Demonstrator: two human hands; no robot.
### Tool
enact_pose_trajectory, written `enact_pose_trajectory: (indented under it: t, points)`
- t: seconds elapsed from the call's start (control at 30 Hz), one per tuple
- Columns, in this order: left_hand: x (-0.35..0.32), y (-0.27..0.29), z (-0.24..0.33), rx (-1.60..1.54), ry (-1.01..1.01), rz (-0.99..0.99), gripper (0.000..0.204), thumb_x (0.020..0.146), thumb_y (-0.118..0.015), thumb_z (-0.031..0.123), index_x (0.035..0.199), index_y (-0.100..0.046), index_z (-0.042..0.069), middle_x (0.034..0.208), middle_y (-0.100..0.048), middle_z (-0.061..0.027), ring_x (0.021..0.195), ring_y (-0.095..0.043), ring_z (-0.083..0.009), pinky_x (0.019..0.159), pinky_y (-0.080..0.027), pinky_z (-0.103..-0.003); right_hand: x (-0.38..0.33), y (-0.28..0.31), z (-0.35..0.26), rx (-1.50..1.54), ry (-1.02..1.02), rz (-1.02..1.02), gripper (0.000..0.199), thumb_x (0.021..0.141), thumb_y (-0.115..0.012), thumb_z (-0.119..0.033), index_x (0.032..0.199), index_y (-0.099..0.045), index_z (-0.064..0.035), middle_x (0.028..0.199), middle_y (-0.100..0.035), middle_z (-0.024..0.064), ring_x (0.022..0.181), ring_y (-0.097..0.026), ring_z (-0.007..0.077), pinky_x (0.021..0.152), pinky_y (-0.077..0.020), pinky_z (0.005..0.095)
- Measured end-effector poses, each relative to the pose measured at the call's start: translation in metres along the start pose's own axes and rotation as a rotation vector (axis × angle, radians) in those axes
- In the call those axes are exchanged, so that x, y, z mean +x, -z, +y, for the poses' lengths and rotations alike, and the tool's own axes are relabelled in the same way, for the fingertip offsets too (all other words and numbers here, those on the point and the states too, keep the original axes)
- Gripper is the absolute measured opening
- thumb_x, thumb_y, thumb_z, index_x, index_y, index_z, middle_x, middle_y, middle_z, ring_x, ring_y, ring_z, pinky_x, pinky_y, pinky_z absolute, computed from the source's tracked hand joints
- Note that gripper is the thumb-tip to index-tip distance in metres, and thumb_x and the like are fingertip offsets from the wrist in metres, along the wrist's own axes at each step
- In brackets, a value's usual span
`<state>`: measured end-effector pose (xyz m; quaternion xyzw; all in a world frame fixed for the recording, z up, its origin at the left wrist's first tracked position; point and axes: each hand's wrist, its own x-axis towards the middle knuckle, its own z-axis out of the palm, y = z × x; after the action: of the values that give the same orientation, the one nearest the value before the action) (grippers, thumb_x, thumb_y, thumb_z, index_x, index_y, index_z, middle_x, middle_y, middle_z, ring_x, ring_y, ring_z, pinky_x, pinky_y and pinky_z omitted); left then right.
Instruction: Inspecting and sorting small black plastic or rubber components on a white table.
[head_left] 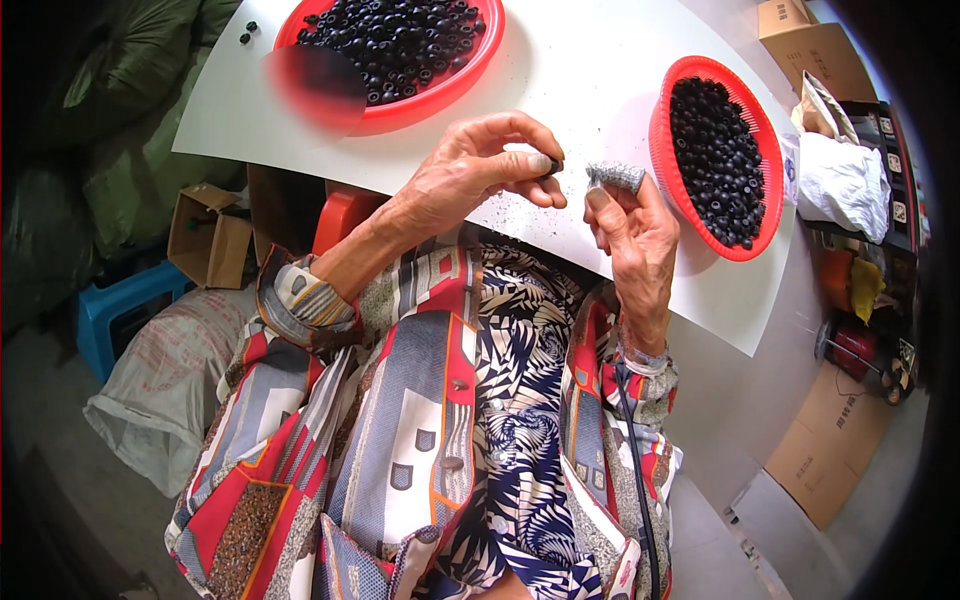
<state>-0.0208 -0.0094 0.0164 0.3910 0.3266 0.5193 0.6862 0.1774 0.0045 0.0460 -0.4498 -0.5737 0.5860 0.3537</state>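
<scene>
My left hand pinches a small round black piece between thumb and fingertips, above the near part of the white table. Close by on its right, my right hand is closed, thumb pressed to the index finger. A grey wrapping covers that index fingertip. Something pale shows at the thumb tip, too small to make out. Beyond my left hand stands a red basket of small black hollow pieces, partly blurred. A second red basket beside my right hand holds similar black pieces.
Dark crumbs are scattered on the white table. A few loose black pieces lie at its far left. Below on the left are a blue stool, a white sack and an open carton. Cardboard boxes lie at right.
</scene>
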Motion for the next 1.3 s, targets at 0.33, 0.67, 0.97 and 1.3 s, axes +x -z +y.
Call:
enact_pose_trajectory:
  t: [0.33,0.67,0.97,1.3]
  points:
    - [0.003,0.005,-0.012,-0.298,0.020,-0.052,0.016,0.084,-0.062,0.004,0.100,-0.060,0.001,0.099,-0.060,-0.0080,0.092,-0.059,-0.0153,0.083,-0.048,-0.028,-0.004,-0.009,-0.015,-0.075,0.056,-0.063,0.024,0.085,-0.062,-0.006,0.105,-0.053,0.0036,0.084,-0.065,0.0084,0.076,-0.057,0.0078,0.068,-0.0468,0.0225]
    - [0.003,0.001,-0.015,-0.349,0.090,-0.027,0.018,0.083,-0.064,0.003,0.100,-0.061,0.000,0.099,-0.058,-0.0047,0.087,-0.054,-0.0098,0.078,-0.046,-0.024,-0.001,-0.014,0.001,-0.161,0.200,0.002,0.024,0.082,-0.066,-0.011,0.090,-0.049,0.0043,0.077,-0.065,0.0156,0.070,-0.060,0.0126,0.061,-0.0491,0.0283]
    - [0.003,0.002,-0.016,-0.299,0.092,-0.011,0.019,0.082,-0.064,0.002,0.100,-0.061,0.000,0.096,-0.058,-0.0038,0.081,-0.051,-0.0091,0.075,-0.045,-0.023,-0.001,-0.014,0.001,-0.210,0.211,0.001,0.024,0.081,-0.066,-0.010,0.087,-0.048,0.0038,0.074,-0.064,0.0160,0.065,-0.062,0.0172,0.058,-0.0487,0.0305]
    - [0.004,0.003,-0.017,-0.301,0.106,-0.004,0.020,0.082,-0.064,0.003,0.101,-0.062,-0.001,0.095,-0.058,-0.0036,0.081,-0.051,-0.0096,0.075,-0.045,-0.023,0.001,-0.014,0.006,-0.224,0.250,0.002,0.024,0.080,-0.066,-0.011,0.085,-0.048,0.0029,0.069,-0.062,0.0153,0.060,-0.061,0.0199,0.057,-0.0474,0.0318]
